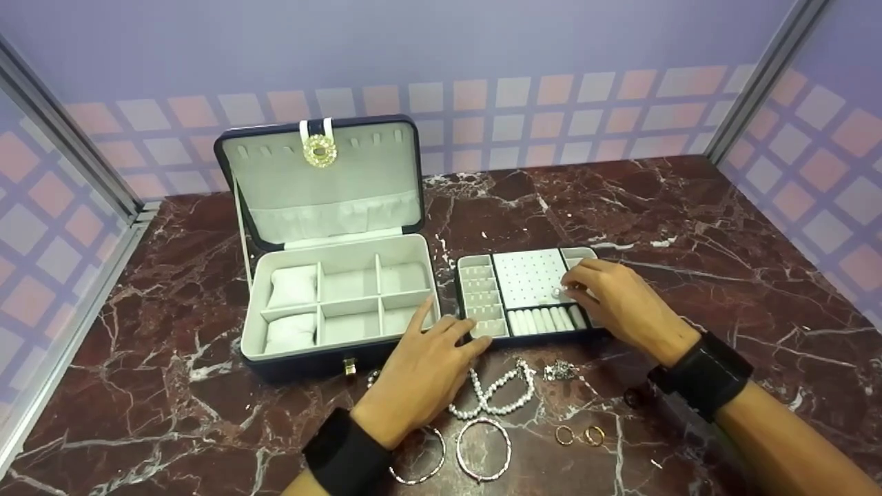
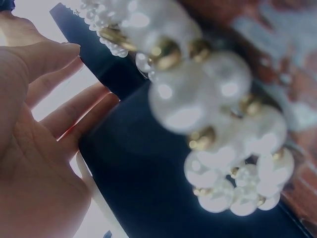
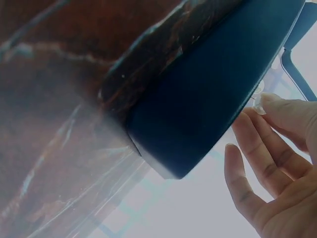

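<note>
My right hand [image 1: 620,303] is over the right side of a jewelry tray [image 1: 530,275], thumb and fingertips pinching a small shiny earring [image 3: 258,101] at the lower right of its white dotted panel. The earring is too small to make out in detail. My left hand [image 1: 424,365] spreads its fingers between the tray and an open jewelry box [image 1: 331,238]. Its index finger lies at the box's right rim, and other fingertips touch the tray's left end. In the left wrist view, pearl strands [image 2: 183,94] fill the foreground below the left palm.
Pearl necklace [image 1: 510,403] lies in front of the tray, beside a glittering piece of jewelry [image 1: 561,370]. Nearer are two bangles, one silvery bangle [image 1: 484,451] fully visible, and two gold rings, including the right ring [image 1: 594,436]. White cushions [image 1: 293,286] fill the box's left compartments.
</note>
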{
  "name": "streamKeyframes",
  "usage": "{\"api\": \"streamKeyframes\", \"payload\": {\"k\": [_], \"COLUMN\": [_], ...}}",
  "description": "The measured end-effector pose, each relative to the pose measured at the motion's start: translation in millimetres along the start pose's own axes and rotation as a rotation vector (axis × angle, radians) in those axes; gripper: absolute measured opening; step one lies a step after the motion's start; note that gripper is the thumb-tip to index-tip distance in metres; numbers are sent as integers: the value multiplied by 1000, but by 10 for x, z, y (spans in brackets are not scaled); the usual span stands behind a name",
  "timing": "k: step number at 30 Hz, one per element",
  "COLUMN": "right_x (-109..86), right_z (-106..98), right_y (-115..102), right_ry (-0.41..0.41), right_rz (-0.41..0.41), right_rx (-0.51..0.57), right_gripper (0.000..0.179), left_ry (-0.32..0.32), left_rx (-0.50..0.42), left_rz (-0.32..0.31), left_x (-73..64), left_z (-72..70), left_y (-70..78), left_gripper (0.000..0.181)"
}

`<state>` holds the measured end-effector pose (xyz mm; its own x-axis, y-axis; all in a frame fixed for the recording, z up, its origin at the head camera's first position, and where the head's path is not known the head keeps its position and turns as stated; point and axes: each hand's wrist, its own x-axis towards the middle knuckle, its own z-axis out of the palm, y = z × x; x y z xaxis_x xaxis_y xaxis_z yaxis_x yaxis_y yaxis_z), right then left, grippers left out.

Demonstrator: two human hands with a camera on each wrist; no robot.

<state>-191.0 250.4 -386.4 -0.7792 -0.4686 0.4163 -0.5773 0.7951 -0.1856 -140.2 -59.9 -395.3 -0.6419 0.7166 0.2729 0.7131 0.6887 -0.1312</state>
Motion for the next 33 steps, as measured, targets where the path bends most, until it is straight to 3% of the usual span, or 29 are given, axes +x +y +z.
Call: {"api": "streamKeyframes", "payload": {"k": [12, 18, 21, 25, 33], "right_x": [-48, -169, -288, -421, -598], "right_z": [30, 53, 27, -15, -88], "right_y": [42, 42, 34, -22, -224], "right_ry": [-29, -8, -33, -67, -115], "right_rz": [-53, -125, -138, -146, -192], "right_rx": [-45, -150, -225, -298, -335], "right_gripper": [17, 33, 45, 47, 52], "left_ry": [-22, -33, -17, 19, 49], "left_rx": [-4, 8, 2, -22, -66], "left_rz": [-2, -2, 7, 14, 3], "left_x": [0, 8, 38, 66, 22], "left_z": [-11, -17, 15, 53, 55], "left_y": [2, 1, 32, 58, 12], "left_gripper": [38, 40, 39, 36, 37]}}
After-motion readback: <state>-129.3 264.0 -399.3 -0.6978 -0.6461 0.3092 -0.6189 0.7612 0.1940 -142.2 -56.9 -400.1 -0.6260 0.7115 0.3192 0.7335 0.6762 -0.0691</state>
